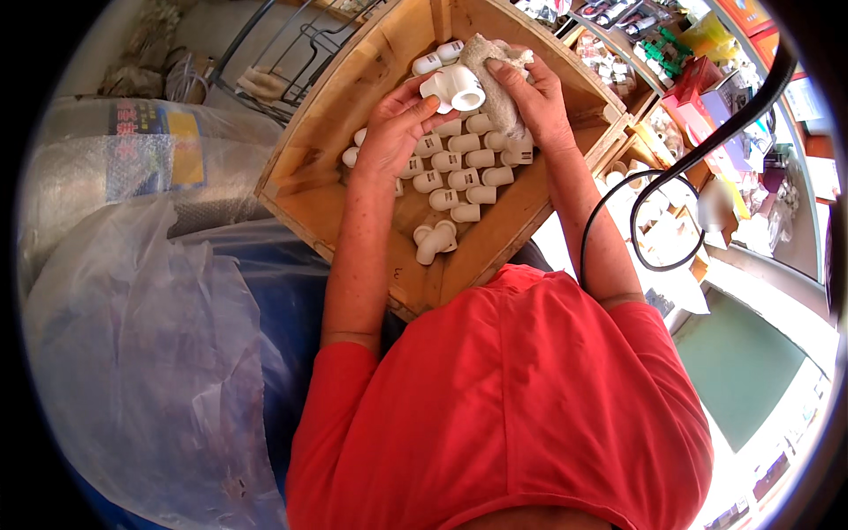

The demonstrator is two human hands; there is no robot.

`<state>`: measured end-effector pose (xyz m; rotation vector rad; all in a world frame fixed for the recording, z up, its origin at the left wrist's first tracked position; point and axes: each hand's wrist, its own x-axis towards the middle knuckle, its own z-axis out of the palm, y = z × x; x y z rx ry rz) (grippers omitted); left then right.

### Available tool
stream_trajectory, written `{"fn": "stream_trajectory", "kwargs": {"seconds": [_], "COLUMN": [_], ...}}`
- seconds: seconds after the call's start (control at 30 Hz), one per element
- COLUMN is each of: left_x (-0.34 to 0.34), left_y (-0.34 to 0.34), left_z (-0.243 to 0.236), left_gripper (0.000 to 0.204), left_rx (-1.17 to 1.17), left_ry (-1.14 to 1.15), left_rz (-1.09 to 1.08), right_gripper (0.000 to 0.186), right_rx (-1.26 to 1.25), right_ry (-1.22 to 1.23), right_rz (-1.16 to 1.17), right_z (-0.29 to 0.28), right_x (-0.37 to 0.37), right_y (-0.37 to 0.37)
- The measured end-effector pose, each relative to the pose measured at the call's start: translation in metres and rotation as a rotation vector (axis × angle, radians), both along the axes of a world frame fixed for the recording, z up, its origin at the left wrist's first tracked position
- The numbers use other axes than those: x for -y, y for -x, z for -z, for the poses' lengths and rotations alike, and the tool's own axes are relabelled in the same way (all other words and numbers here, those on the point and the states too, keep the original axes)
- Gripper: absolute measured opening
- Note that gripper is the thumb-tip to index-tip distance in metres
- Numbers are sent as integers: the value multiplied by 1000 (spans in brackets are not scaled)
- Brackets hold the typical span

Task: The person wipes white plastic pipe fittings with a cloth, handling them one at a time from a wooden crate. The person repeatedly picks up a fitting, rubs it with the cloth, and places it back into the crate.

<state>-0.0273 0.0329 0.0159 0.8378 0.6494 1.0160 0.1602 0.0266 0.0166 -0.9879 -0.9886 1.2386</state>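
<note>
1 white elbow fitting [455,87] is gripped by the closed fingers of the left hand [395,132] above the wooden crate [305,163] and wiped with a rag [499,79] clutched in the right hand [534,102], while many fittings [464,163] lie beneath, seemingly waiting.

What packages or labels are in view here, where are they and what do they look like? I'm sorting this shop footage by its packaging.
Bubble-wrapped bundle: far left, silvery, bearing a rectangular blue and yellow label.
Clear plastic bag: lower left, crumpled, translucent, lying over something blue.
Red box: upper right shelf, small, with green parts beside it.
Yellow packet: top right, bright and glossy.
Shelf packets: right of the wooden crate, small, mixed colours, too blurred to detail.
</note>
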Motion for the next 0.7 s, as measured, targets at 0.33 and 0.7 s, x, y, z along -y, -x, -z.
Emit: {"fn": "stream_trajectory", "kwargs": {"seconds": [0.33, 0.7], "left_x": [-4, -5], "left_y": [3, 7], "left_z": [8, 4], "left_gripper": [36, 32], "left_rx": [-262, -183], "left_ry": [17, 96], "left_rz": [-112, -166], "right_gripper": [27, 27], "right_rx": [-144, -88], "right_ry": [-16, 25], "right_rz": [164, 77], "right_z": [1, -2], "right_x": [-2, 1], "right_y": [-1, -2]}}
